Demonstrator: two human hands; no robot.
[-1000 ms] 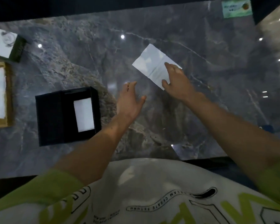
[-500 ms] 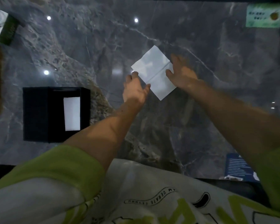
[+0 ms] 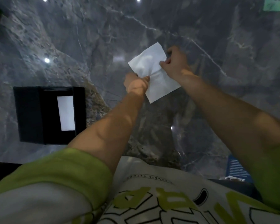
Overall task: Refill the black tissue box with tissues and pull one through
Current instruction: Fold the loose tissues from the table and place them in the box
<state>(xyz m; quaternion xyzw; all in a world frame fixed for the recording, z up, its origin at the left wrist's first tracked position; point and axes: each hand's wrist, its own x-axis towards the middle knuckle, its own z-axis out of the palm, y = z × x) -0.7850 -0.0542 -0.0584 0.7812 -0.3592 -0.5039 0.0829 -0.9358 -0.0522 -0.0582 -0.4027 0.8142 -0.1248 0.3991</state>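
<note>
Tissue (image 3: pixel 149 63), soft, creased, square, pinched above glossy veined marble (image 3: pixel 74 46).

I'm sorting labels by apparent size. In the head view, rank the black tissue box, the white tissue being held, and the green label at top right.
1. black tissue box
2. white tissue
3. green label, smallest as seen, though the frame edge cuts it off.
</note>
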